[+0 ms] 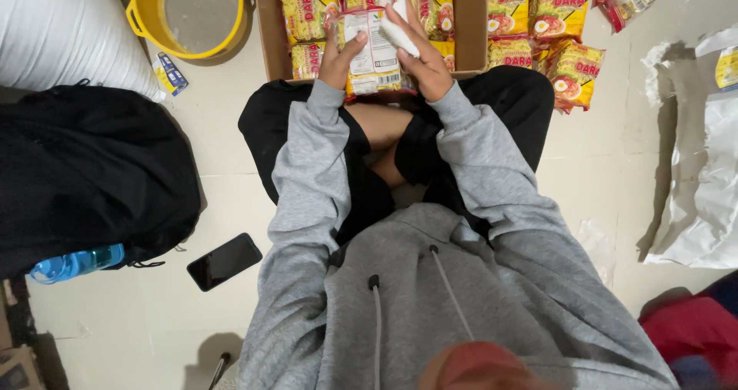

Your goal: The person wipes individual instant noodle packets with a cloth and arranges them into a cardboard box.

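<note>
The person is sitting cross-legged on the floor (223, 198) and holding a noodle packet (374, 51) up over the near edge of a cardboard box (470, 21). The packet is yellow at its borders, with its white back panel and a barcode facing the camera. The left hand (338, 58) is gripping the packet's left side, thumb lying across the white panel. The right hand (424, 59) is closing around the packet's right side while pinching a small white sachet (401, 30) against it with fingers and thumb. Inside the box, more yellow packets (307, 9) are lying flat in rows, and a loose pile of packets (550, 36) is resting on the floor just to the right of the box. The floor is pale tile. A yellow bucket (146, 17) is standing at upper left, a black backpack (84, 175) with a blue bottle (73, 263) is lying at left, and a dark phone (224, 261) is lying near the person's left knee.
</note>
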